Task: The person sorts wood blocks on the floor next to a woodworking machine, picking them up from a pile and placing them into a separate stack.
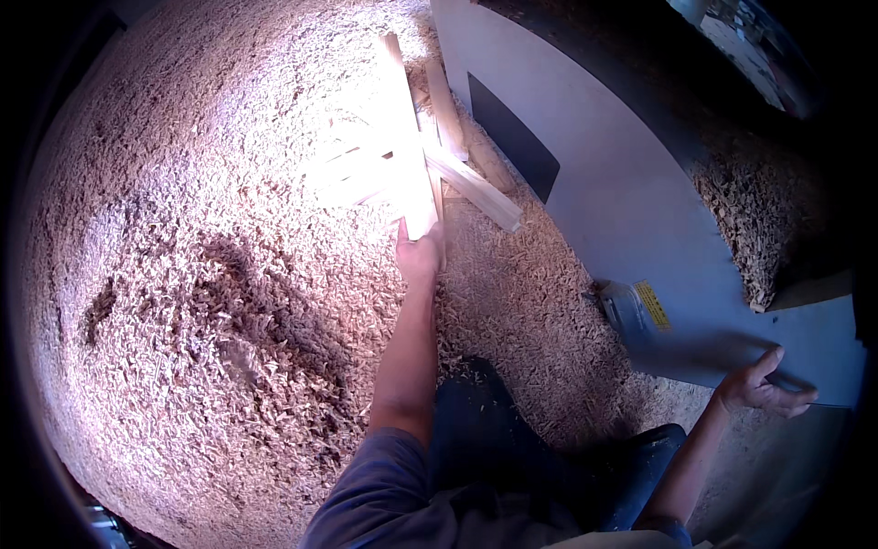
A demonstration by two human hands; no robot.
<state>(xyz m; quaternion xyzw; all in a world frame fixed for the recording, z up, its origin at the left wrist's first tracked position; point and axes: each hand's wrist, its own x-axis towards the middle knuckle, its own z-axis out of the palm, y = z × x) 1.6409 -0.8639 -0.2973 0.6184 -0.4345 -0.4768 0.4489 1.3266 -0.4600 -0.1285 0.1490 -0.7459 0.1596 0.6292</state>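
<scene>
My left hand (421, 258) is closed round the near end of a long, pale wooden strip (395, 82), which points away from me. More wooden pieces lie loose beneath and beside it, among them a short strip (480, 194) slanting to the right and another piece (445, 105) by the machine. Strong light washes out several pieces left of the held strip. At the lower right, my right hand (764, 389) is by the lower edge of the grey machine panel (631, 183). Its thumb and fingers are apart, with nothing seen between them.
Deep wood shavings (183, 302) cover the floor, heaped on the left. The panel has a dark rectangular opening (514, 137) and a yellow label (652, 305) near its lower corner. More shavings (764, 220) sit on the machine's dark upper side. My bent legs (494, 425) are below.
</scene>
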